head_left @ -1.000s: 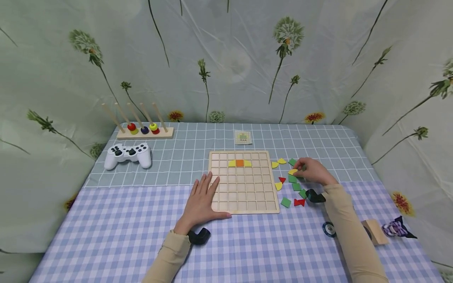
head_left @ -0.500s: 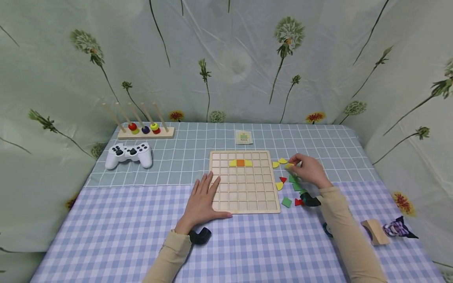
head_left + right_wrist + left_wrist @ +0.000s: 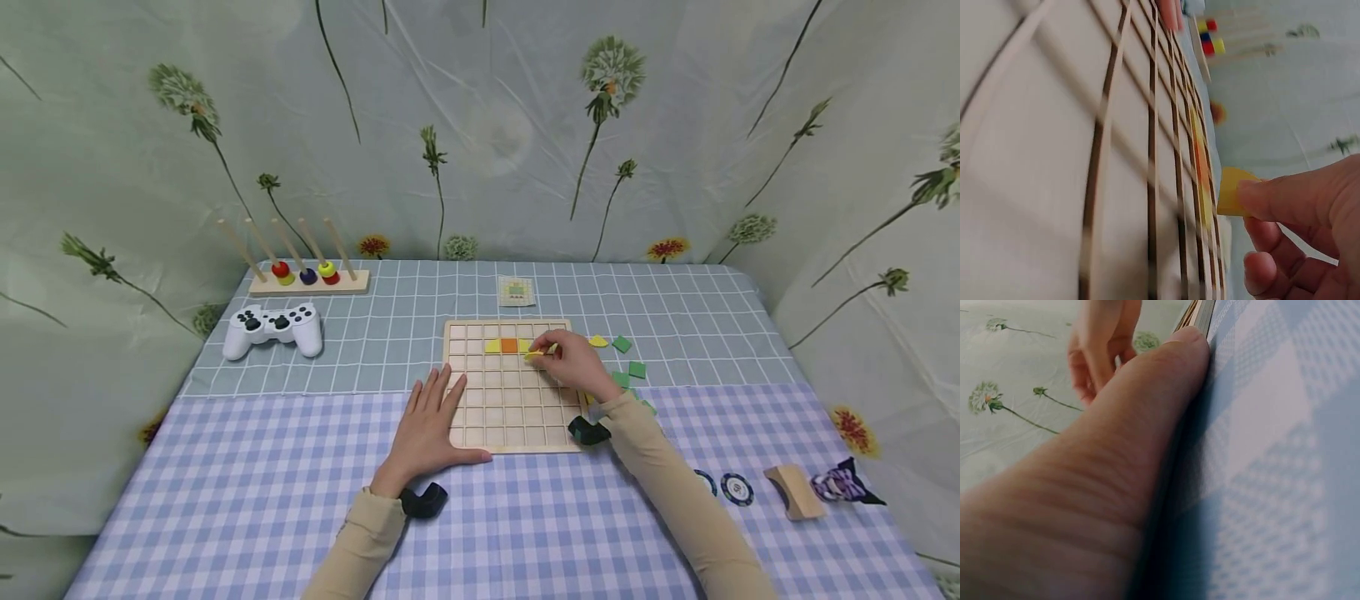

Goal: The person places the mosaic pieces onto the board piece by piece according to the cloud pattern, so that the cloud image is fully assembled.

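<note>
board: one wooden grid board [image 3: 517, 417] on the desk [image 3: 225, 500]; three tiles seated in its second row — yellow, orange [image 3: 509, 345], yellow
loose tiles: right of the board, one yellow [image 3: 597, 340] and at least three green [image 3: 621, 342] in view; more are hidden behind the right forearm
right hand: right hand [image 3: 573, 364] over the board's upper right, fingertips pinching one yellow tile [image 3: 534, 356] just below the seated row; whether the tile touches the board is unclear
left hand: left hand [image 3: 427, 425] flat, fingers straight, pressing the board's lower-left corner, thumb along its front edge
change: 1 s ago the right hand was off the board among the loose tiles — now it has carried the yellow tile across onto the grid; left hand unmoved
other: one white gamepad [image 3: 272, 327], one peg rack [image 3: 307, 279] with five rods and coloured rings, one pattern card [image 3: 516, 291] behind the board, two poker chips [image 3: 737, 489], a wooden block [image 3: 797, 492], a small purple figure [image 3: 842, 483]
in the way: the right hand covers the cells beneath it
</note>
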`<action>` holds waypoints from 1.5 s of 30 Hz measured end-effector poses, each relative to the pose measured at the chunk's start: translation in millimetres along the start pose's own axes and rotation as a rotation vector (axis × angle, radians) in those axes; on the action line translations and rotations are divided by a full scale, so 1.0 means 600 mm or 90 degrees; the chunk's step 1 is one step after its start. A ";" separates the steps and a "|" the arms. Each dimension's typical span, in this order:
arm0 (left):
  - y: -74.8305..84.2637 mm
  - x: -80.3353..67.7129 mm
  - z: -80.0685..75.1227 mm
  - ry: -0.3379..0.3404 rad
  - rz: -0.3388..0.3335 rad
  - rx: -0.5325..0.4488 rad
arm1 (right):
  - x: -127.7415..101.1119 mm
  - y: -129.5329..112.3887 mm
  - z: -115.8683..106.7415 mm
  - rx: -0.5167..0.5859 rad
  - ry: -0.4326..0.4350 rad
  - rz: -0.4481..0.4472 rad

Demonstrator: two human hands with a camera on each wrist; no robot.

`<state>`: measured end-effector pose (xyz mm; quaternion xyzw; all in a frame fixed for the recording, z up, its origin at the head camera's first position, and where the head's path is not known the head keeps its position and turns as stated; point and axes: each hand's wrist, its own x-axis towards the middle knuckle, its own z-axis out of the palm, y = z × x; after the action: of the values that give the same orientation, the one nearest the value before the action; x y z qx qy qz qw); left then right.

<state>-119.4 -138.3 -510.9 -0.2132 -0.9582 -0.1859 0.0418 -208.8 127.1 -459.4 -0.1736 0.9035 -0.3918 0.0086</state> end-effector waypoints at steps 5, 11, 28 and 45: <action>-0.001 0.000 0.001 -0.004 -0.005 -0.002 | 0.023 -0.026 0.042 -0.003 -0.028 -0.019; -0.001 0.001 0.001 0.000 0.002 0.002 | 0.040 -0.053 0.076 -0.014 -0.042 -0.042; 0.001 -0.002 -0.001 0.021 0.017 -0.005 | 0.072 -0.076 0.094 -0.117 -0.106 -0.044; 0.001 -0.001 0.003 0.006 0.003 -0.004 | 0.042 -0.032 0.045 -0.069 -0.044 -0.016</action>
<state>-118.7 -137.5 -512.3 -0.2144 -0.9570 -0.1897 0.0462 -222.7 87.7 -461.3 -0.1988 0.9204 -0.3358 0.0256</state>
